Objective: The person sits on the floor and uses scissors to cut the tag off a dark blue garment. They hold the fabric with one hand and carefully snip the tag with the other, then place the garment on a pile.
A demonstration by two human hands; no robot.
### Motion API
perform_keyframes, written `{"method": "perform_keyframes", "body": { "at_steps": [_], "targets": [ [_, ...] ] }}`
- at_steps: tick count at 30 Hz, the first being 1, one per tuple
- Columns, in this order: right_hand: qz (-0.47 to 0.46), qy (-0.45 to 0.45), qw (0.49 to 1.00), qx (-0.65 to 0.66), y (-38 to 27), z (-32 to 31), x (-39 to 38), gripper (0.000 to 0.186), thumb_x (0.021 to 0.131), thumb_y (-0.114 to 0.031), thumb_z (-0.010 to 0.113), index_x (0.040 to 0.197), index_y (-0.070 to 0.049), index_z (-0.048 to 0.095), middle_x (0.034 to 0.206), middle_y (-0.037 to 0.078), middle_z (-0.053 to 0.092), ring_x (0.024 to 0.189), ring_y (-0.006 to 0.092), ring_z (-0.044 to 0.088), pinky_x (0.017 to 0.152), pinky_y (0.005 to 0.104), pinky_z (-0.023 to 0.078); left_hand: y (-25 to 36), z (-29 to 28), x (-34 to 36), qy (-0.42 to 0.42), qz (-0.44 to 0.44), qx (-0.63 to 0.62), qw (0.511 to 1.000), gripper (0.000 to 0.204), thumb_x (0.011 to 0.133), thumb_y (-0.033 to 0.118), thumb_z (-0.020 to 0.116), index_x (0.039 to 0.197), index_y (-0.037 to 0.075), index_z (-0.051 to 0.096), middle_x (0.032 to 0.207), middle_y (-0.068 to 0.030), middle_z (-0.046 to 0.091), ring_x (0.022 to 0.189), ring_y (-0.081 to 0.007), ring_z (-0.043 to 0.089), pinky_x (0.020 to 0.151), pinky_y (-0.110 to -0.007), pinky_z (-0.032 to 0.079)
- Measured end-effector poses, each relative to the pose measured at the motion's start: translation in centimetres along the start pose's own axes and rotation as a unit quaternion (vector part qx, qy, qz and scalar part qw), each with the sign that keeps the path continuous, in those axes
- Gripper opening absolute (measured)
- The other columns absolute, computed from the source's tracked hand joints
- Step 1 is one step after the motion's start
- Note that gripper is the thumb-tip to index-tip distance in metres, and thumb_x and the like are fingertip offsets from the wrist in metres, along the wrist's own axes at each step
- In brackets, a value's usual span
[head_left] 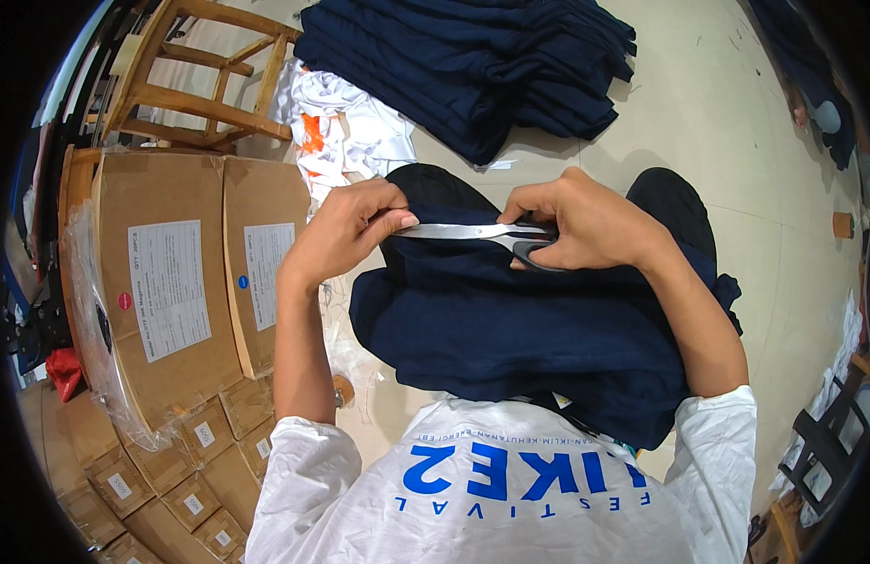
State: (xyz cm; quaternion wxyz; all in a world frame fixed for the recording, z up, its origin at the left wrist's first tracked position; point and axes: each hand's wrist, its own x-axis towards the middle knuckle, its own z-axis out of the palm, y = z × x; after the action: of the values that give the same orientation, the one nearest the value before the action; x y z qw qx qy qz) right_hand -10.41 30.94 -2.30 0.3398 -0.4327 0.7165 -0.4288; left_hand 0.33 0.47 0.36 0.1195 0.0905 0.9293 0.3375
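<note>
head view: two bare hands work over a navy cloth in the seated person's lap.
right hand: closed around the black handles of the scissors, thumb side toward the body, blades aimed left.
left hand: thumb and forefinger drawn narrow at the blade tips; whether cloth or thread sits between them, i cannot tell.
scissors: level above the lap, blades together or nearly so, the navy cloth directly beneath.
navy cloth: bunched across both thighs, folds hanging past the right knee.
step in hand: judged by the grip, close snipping at the fabric; no cut is clearly visible.
next move calls for: left fingertips kept out of the blade line, and the fabric held taut.
beyond the knees: a heap of navy cloth on the pale floor, with white cloth showing orange patches beside it.
to the left: tall cardboard boxes, smaller cartons nearer the body, and a wooden stool farther off.
</note>
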Motion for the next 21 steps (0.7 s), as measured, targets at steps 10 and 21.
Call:
{"method": "perform_keyframes", "body": {
  "at_steps": [10,21],
  "targets": [
    [0.037,-0.013,0.999,-0.008,-1.0,0.0,0.2,0.030,0.078,-0.017,0.085,0.100,0.001,0.075,0.079,0.019,0.074,0.070,0.0304,0.071,0.068,0.0372,0.054,0.4,0.0,0.1,-0.001,0.014,-0.004,1.000,0.024,0.098,0.019,0.075,0.089,-0.001,0.067,0.076,-0.0076,0.060,0.068,-0.0169,0.053,0.061,-0.033,0.043],
    [0.032,-0.018,0.999,-0.021,-1.4,-0.1,0.2,0.031,0.079,-0.019,0.086,0.098,0.002,0.074,0.075,0.019,0.073,0.067,0.0305,0.071,0.065,0.0373,0.053,0.7,-0.1,0.2,-0.002,0.008,0.005,1.000,0.021,0.097,0.016,0.075,0.089,-0.001,0.066,0.078,-0.0116,0.063,0.068,-0.0244,0.058,0.065,-0.036,0.047]
  ]
}}
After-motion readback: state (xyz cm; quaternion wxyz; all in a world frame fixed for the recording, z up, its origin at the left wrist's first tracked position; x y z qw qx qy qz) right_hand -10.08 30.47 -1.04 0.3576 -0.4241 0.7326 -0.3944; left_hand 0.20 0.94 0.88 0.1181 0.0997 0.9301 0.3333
